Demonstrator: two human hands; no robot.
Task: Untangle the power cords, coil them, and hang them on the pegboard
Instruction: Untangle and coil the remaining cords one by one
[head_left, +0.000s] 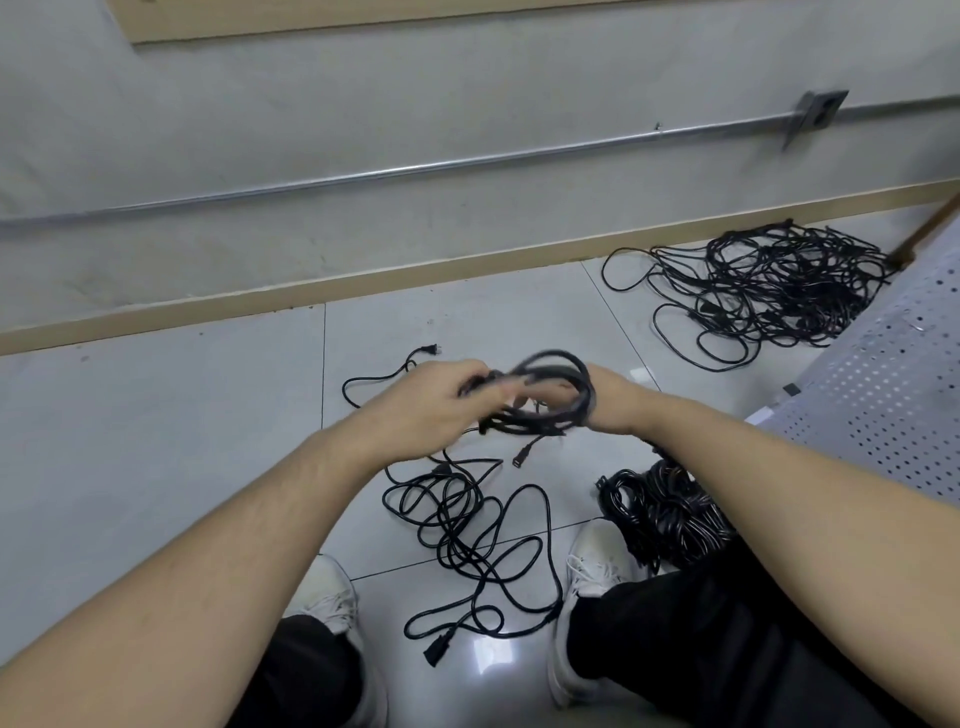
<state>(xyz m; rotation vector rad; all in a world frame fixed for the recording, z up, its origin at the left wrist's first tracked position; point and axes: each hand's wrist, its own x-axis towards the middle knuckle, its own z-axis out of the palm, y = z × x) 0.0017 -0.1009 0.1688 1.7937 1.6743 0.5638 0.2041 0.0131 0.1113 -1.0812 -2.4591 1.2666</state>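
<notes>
A black power cord coil (545, 387) hangs in the air between my hands, blurred by motion. My right hand (615, 400) grips the coil's right side, with loops passing round it near the wrist. My left hand (441, 405) pinches cord at the coil's left side. The cord's end plug (522, 456) dangles below the coil. A loose tangled cord (467, 525) lies on the floor tiles between my feet. A large tangle of cords (769, 291) sits by the wall at the right. A white pegboard (883, 395) leans at the right edge.
A heap of coiled cords (670, 512) lies by my right shoe (592, 566). My left shoe (332, 587) is at the lower middle. A metal conduit (363, 174) runs along the grey wall above a tan baseboard (311, 291). A wooden handle (930, 228) leans at the far right.
</notes>
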